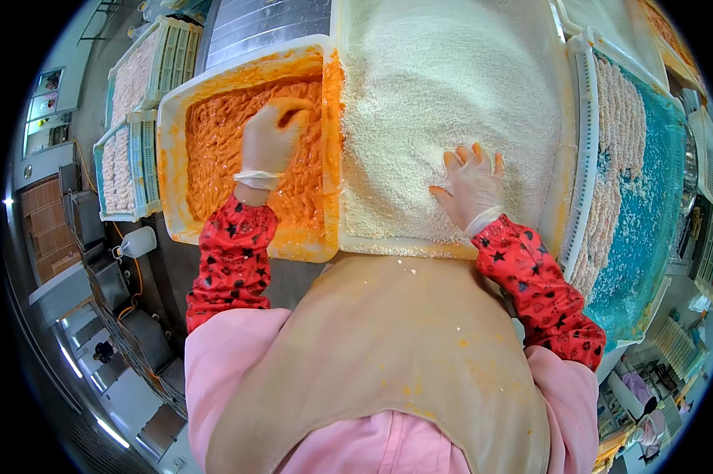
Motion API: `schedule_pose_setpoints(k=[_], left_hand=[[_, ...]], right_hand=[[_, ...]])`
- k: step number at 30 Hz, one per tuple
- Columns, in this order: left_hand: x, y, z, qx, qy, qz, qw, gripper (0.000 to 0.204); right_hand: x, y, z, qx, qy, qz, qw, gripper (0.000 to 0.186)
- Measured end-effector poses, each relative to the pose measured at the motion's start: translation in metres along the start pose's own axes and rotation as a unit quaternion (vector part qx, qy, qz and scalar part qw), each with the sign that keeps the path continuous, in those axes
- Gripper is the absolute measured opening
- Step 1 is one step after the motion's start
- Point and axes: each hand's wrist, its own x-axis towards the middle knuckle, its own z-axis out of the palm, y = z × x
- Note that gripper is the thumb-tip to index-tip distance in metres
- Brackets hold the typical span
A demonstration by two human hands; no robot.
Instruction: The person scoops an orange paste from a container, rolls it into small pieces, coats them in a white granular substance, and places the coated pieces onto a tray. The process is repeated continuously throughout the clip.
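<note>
My gloved left hand is over a white tub of orange-coated pieces in sauce, its orange-smeared fingers curled down into the mixture; what they grip is hidden. Beside that tub is a wide tray filled with pale coarse crumbs. My gloved right hand rests on the crumbs near the tray's right front, fingers spread and fingertips stained orange.
At right, a blue-lined tray holds rows of crumb-coated strips. Two crates of coated strips stand at left, near a white jug. A steel surface lies behind the orange tub.
</note>
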Motion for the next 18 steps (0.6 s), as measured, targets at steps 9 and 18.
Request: schedule_pose_setpoints(k=[9,18], left_hand=[[-0.019,-0.123,0.000,0.249,0.073,-0.008,0.966,0.029],[-0.075,-0.220,-0.007,0.216,0.008,-0.225,0.950,0.056]], right_hand=[[0.033,0.029,0.003,0.836,-0.135,0.212,0.488,0.037],[-0.067,0.242,-0.113,0.770,0.334,0.279,0.467,0.036]])
